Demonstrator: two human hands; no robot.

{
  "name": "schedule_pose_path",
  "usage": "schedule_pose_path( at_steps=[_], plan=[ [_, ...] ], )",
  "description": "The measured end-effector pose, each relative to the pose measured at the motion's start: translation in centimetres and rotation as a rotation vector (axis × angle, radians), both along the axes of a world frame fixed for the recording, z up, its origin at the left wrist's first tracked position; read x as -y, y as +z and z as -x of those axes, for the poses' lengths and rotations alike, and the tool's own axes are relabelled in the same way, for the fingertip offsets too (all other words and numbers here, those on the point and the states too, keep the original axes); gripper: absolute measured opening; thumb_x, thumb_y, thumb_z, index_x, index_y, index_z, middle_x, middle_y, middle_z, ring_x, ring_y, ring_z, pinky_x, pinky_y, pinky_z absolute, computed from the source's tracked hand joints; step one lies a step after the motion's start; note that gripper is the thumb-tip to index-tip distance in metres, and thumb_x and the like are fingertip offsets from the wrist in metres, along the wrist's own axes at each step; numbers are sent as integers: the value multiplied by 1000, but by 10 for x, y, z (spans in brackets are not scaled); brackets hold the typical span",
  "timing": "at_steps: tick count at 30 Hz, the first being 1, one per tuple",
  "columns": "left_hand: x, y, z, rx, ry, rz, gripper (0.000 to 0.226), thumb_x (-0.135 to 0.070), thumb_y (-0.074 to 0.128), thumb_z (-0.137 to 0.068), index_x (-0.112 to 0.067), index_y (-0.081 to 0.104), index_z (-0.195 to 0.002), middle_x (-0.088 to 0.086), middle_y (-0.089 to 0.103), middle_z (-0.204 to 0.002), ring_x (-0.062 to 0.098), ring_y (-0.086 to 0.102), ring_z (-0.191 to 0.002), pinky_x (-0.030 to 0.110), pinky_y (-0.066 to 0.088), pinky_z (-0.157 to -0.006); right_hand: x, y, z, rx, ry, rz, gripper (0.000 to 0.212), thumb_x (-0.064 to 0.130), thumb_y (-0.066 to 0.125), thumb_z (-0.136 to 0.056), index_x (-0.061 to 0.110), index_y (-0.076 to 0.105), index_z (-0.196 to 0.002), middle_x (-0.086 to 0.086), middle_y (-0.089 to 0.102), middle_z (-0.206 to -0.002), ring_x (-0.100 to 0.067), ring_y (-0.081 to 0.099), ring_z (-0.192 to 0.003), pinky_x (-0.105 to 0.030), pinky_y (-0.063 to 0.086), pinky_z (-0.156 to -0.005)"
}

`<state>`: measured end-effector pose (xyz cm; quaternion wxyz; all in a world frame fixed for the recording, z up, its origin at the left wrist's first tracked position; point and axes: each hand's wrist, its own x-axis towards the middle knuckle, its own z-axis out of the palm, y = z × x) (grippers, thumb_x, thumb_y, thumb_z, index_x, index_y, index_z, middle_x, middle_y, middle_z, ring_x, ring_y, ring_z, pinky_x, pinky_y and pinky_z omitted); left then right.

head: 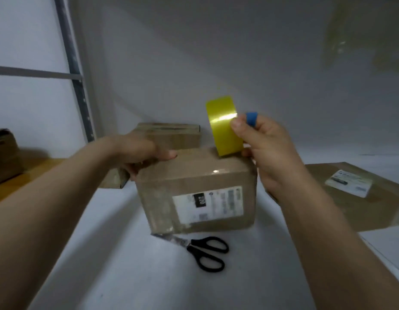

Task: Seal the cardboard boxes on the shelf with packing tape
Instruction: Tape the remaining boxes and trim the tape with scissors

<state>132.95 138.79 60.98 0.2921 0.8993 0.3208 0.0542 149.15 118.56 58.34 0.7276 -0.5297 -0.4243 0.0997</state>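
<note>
Steadying the box (194,186) at the shelf's (104,253) middle, our left hand (136,151) grips its top edge; our right hand's (268,151) fingers (237,125) pinch the tape roll (223,130) above it, likely light and slick, best held across its sides.

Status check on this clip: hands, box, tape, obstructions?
Left hand grips labelled brown cardboard box, top left edge. Right hand holds yellow packing tape roll at box's far top edge. Black-handled scissors lie in front of box, untouched.
</note>
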Motion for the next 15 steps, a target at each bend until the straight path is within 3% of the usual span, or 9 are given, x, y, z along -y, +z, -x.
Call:
schedule_pose_path(
  at_steps=[2, 3, 5, 8, 11, 15],
  plan=[
    [19, 2, -20, 11, -84, -238, 90, -84, 56, -56, -25, 60, -123, -4, 60, -130, 22, 57, -124, 36, 46, -98, -20, -7, -13, -66, -71, 87, 19, 33, 62, -99, 15, 67, -99, 0, 69, -84, -12, 64, -77, -29, 50, -69],
    [34, 2, -30, -21, -169, -312, 107, -87, 57, -53, -25, 48, -140, -5, 48, -144, 20, 44, -137, 37, 36, -110, -25, -9, -17, -96, -108, 115, 25, 40, 59, -100, 16, 66, -98, -3, 68, -89, -16, 63, -80, -31, 49, -68],
    [48, -4, -52, -148, -311, -361, 137, -95, 64, -45, -29, 22, -156, -7, 32, -160, 19, 31, -146, 43, 24, -121, -30, -11, -25, -92, -169, 146, 28, 45, 54, -102, 18, 62, -96, -4, 64, -90, -18, 60, -79, -28, 46, -61],
    [42, -13, -67, -221, -353, -291, 145, -92, 75, -37, -42, 11, -156, -11, 47, -151, 17, 51, -132, 41, 37, -115, -33, -9, -25, -56, -221, 152, 30, 45, 53, -102, 19, 57, -87, -1, 58, -78, -17, 56, -72, -31, 45, -58],
    [46, -13, -67, -232, -378, -260, 123, -75, 82, -56, -47, 14, -155, -12, 54, -142, 15, 57, -122, 40, 43, -110, -34, -3, -23, -68, -281, 123, 35, 48, 53, -99, 18, 56, -82, -5, 58, -78, -21, 57, -73, -40, 47, -66],
    [55, -12, -73, -241, -292, -266, 114, -72, 76, -68, -37, 16, -159, -7, 49, -149, 21, 52, -129, 38, 40, -109, -18, 18, -11, -60, -382, 132, 39, 39, 52, -104, 15, 54, -73, 0, 50, -68, -8, 45, -50, -20, 39, -50]
  ],
)
